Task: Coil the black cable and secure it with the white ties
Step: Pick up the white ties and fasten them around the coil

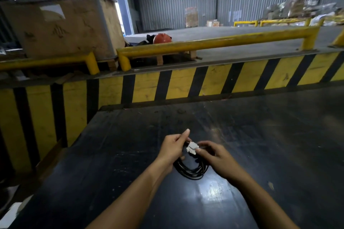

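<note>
The black cable (191, 170) is wound into a coil of several loops and hangs just above the dark table (260, 145). My left hand (174, 147) grips the top of the coil, thumb raised. A white tie (192, 147) sits at the top of the coil between both hands. My right hand (212, 155) pinches that tie with thumb and forefinger. The upper part of the coil is hidden behind my fingers.
A yellow and black striped barrier (167, 87) runs along the far edge of the table. Behind it are yellow guard rails (214, 42), a large cardboard crate (65, 28), an orange helmet (161, 38) and piled goods (297, 8) by the far wall.
</note>
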### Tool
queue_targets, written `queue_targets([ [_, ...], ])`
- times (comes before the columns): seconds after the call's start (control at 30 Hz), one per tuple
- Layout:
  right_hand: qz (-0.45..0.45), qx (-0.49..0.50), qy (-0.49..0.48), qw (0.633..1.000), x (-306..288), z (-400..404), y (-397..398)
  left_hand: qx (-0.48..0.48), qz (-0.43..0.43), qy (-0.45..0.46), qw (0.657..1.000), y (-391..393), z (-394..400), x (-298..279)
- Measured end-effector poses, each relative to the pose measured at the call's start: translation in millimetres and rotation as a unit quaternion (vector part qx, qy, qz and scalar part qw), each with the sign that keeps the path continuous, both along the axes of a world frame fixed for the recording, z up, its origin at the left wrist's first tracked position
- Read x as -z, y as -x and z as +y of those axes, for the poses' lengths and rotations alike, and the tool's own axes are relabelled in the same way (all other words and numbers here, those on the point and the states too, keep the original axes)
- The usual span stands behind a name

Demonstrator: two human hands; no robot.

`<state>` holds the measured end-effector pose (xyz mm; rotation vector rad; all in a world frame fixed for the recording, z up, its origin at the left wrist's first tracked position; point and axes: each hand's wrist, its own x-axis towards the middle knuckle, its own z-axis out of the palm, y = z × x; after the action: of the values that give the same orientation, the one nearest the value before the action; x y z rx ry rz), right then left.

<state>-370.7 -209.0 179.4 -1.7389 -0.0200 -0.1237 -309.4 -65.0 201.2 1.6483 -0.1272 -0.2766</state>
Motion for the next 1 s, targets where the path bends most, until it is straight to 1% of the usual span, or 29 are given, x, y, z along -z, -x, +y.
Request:
queue_targets([
  [0.07, 0.015, 0.021, -0.052, 0.998, 9, 13, 0, 0.006, 0.009, 0.020, 1.000, 1, 10, 6],
  [0.1, 0.020, 0.044, -0.078, 0.996, 14, 18, 0, 0.010, 0.028, 0.050, 0.998, 2, 14, 12],
  [0.13, 0.025, 0.072, -0.106, 0.991, 20, 22, -1, 0.015, 0.059, 0.096, 0.994, 5, 19, 20],
  [0.2, 0.040, 0.121, -0.159, 0.979, 35, 28, -1, 0.030, 0.135, 0.183, 0.973, 13, 28, 45],
  [0.23, 0.053, 0.142, -0.178, 0.972, 44, 31, -1, 0.043, 0.174, 0.201, 0.963, 18, 32, 59],
  [0.27, 0.069, 0.160, -0.194, 0.965, 54, 34, 0, 0.060, 0.209, 0.209, 0.953, 23, 35, 72],
  [0.33, 0.100, 0.187, -0.224, 0.951, 72, 38, 7, 0.076, 0.248, 0.209, 0.943, 34, 38, 96],
  [0.43, 0.170, 0.193, -0.226, 0.939, 100, 38, 22, 0.044, 0.268, 0.174, 0.946, 43, 41, 119],
  [0.5, 0.224, 0.193, -0.200, 0.934, 123, 36, 31, 0.031, 0.272, 0.139, 0.952, 44, 46, 131],
  [0.53, 0.242, 0.197, -0.168, 0.935, 134, 34, 35, 0.026, 0.271, 0.119, 0.955, 43, 51, 137],
  [0.57, 0.259, 0.195, -0.107, 0.940, 147, 31, 39, 0.018, 0.266, 0.099, 0.959, 42, 56, 142],
  [0.6, 0.283, 0.175, -0.016, 0.943, 159, 29, 43, 0.006, 0.263, 0.084, 0.961, 40, 62, 147],
  [0.63, 0.314, 0.137, 0.096, 0.935, 169, 29, 48, -0.012, 0.262, 0.074, 0.962, 40, 67, 151],
  [0.67, 0.340, 0.096, 0.196, 0.915, 178, 31, 52, -0.028, 0.262, 0.068, 0.962, 39, 72, 155],
  [0.7, 0.346, 0.070, 0.260, 0.899, 187, 34, 57, -0.038, 0.261, 0.063, 0.963, 39, 77, 158],
  [0.73, 0.339, 0.062, 0.295, 0.891, 192, 38, 61, -0.042, 0.258, 0.056, 0.964, 39, 81, 162],
  [0.8, 0.309, 0.080, 0.318, 0.893, 197, 46, 68, -0.044, 0.245, 0.051, 0.967, 38, 88, 169],
  [0.87, 0.290, 0.099, 0.318, 0.897, 199, 50, 70, -0.037, 0.231, 0.067, 0.970, 40, 94, 169],
  [0.97, 0.311, 0.124, 0.254, 0.907, 194, 51, 65, 0.006, 0.208, 0.075, 0.975, 44, 102, 160],
  [1.0, 0.313, 0.133, 0.211, 0.917, 187, 51, 61, 0.020, 0.198, 0.074, 0.977, 44, 103, 157],
])
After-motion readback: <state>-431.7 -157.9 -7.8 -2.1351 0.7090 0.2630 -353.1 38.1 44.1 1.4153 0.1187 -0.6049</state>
